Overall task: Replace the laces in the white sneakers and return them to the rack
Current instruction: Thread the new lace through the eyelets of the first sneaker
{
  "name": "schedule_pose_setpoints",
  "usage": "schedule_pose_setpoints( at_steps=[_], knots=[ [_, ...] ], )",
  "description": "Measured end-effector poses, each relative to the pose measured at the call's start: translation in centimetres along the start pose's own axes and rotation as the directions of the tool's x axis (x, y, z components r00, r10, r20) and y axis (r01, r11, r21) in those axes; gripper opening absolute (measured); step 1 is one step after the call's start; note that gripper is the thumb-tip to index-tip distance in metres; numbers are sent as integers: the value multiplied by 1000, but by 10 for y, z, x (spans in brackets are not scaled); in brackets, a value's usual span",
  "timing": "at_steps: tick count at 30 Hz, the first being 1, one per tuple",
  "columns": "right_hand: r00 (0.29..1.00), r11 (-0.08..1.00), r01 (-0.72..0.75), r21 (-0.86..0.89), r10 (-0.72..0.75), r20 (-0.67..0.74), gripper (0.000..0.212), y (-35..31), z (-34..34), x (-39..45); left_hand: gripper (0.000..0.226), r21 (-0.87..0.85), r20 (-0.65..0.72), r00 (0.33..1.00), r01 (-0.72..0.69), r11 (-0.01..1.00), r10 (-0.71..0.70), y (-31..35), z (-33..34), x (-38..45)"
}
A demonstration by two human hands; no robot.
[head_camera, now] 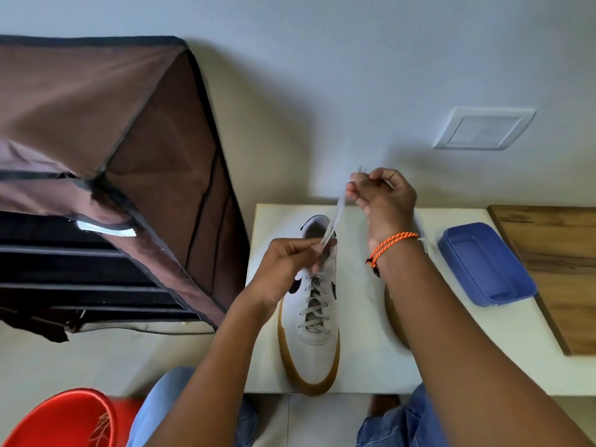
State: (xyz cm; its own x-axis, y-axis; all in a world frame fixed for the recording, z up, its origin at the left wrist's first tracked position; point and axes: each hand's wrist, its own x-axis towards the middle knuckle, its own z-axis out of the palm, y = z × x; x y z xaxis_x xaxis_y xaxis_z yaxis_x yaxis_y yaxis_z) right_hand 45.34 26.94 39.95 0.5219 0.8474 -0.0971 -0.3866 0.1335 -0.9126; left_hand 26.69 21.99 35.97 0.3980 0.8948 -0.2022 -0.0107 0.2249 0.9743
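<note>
Head view: a white gum-soled sneaker [314,321] stands on a white board [364,366], toe toward the person. The left hand [283,269] pinches the lace [333,227] just above the shoe's collar. The right hand [383,198], raised beyond the heel, grips what seems to be the lace's blurred far end. A second sneaker [395,321] lies mostly hidden under the right forearm.

light: soft, even daylight | shadows: faint | blur: raised right hand [383,195] | edges: wide-angle bowed
</note>
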Motion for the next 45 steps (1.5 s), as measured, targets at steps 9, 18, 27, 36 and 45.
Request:
schedule_pose_setpoints(
  at_steps=[9, 18, 27, 36, 45],
  knots=[
    [999, 984, 9, -180, 0, 49, 20, 24, -11, -11, 18, 255, -327, 940, -13, 967, 99, -17, -12, 25],
    [961, 501, 258, -826, -47, 271, 8, 71, -26, -55, 12, 376, -416, 877, -76, 923, 241, -13, 4, 40],
    [968, 458, 240, -856, -53, 243, 22, 60, -42, -76, 9, 757, -358, 797, -57, 651, 486, -20, 24, 55],
    [958, 603, -3, -798, 231, 172, 35, 66, -70, -76, 26, 506, -332, 907, -61, 860, 260, -12, 6, 67],
    [798, 547, -42, -836, 522, 302, 89, 53, -75, -63, 40, 537, -342, 917, 369, 758, -204, -14, -25, 50]
  ],
)
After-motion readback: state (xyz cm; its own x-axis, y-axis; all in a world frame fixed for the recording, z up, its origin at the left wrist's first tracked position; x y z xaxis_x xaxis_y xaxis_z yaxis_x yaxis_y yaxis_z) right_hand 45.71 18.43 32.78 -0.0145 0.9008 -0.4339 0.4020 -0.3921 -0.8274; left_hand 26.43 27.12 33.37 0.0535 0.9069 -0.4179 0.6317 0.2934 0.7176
